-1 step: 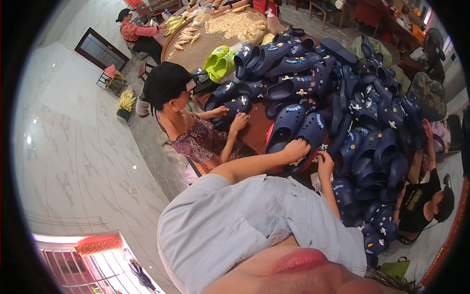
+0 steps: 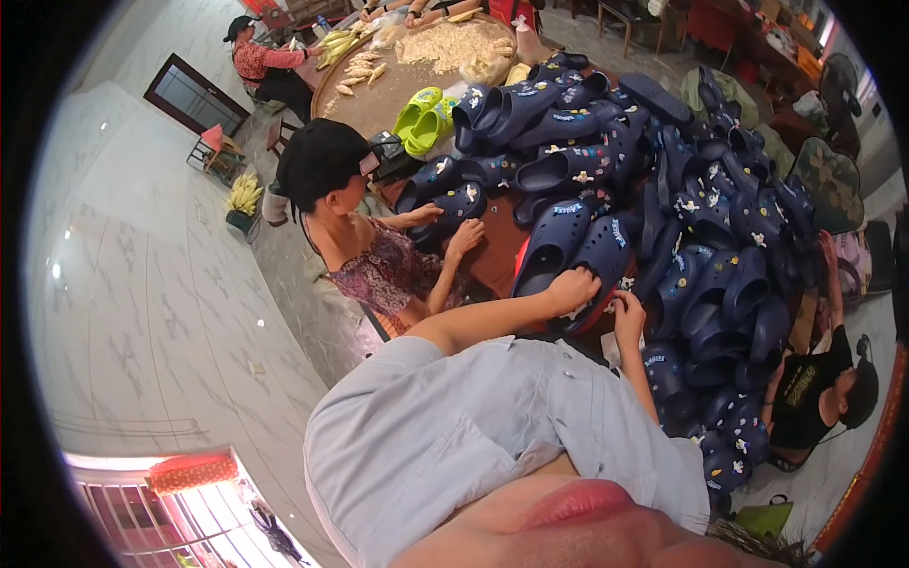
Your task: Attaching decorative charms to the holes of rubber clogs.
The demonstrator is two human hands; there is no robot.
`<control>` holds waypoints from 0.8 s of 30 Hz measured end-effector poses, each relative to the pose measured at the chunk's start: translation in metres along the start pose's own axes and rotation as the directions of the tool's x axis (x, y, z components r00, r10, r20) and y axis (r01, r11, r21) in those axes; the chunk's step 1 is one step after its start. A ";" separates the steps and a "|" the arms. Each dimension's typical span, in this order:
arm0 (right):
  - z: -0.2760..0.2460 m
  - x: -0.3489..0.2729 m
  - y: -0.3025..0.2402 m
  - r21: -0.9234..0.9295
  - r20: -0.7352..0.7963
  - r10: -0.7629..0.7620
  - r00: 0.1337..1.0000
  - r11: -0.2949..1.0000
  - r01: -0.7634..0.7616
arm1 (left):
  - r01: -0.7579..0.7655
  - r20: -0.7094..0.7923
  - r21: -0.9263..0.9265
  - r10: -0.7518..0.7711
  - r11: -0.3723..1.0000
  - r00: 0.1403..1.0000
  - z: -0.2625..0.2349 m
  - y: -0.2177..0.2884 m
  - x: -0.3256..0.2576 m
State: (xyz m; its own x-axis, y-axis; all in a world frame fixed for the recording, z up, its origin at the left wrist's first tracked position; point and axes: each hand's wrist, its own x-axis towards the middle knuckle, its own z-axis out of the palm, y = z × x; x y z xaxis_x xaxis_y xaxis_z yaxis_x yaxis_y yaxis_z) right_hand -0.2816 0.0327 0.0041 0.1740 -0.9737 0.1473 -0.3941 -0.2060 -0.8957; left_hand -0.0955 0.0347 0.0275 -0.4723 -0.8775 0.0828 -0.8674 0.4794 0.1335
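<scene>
Mid-frame, the left hand [image 2: 571, 287] is curled over the heel of a navy blue foam clog [image 2: 579, 256] — gripping it on the worktop [image 2: 497, 257]. The right hand [image 2: 628, 312] pinches a small white charm [image 2: 625, 283] just beside that clog, with a big heap of navy clogs [image 2: 720, 218] filling the upper right.

I see navy clogs [image 2: 606, 251] of smooth, matt foam-like plastic, dotted with small glossy charms. The lime-green clogs [image 2: 423, 114] look the same soft plastic. My shirt sleeve [image 2: 454, 426] is light blue woven cloth, faintly creased. The round table [image 2: 374, 104] looks like dull brown wood; the floor [image 2: 142, 303] is glossy marbled tile.
</scene>
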 end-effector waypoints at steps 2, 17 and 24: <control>0.000 0.002 -0.004 -0.016 0.000 -0.010 1.000 1.000 0.010 | 0.014 -0.036 -0.037 -0.016 0.999 0.999 -0.001 0.001 -0.004; 0.004 0.012 -0.068 0.352 0.296 -0.008 0.955 0.931 -0.101 | 0.224 0.155 -0.959 -0.344 0.173 0.926 -0.050 -0.010 -0.038; 0.012 0.007 -0.061 0.475 0.314 0.029 0.949 0.861 -0.183 | 0.236 0.216 -0.971 -0.327 0.022 0.920 -0.055 -0.004 -0.037</control>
State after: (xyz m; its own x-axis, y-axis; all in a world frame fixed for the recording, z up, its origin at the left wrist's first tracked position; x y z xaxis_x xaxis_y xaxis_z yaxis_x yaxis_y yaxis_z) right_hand -0.2460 0.0397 0.0547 0.4372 -0.8992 -0.0176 0.0574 0.0474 -0.9972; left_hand -0.0659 0.0662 0.0779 -0.1851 -0.9659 -0.1810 0.0214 -0.1881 0.9819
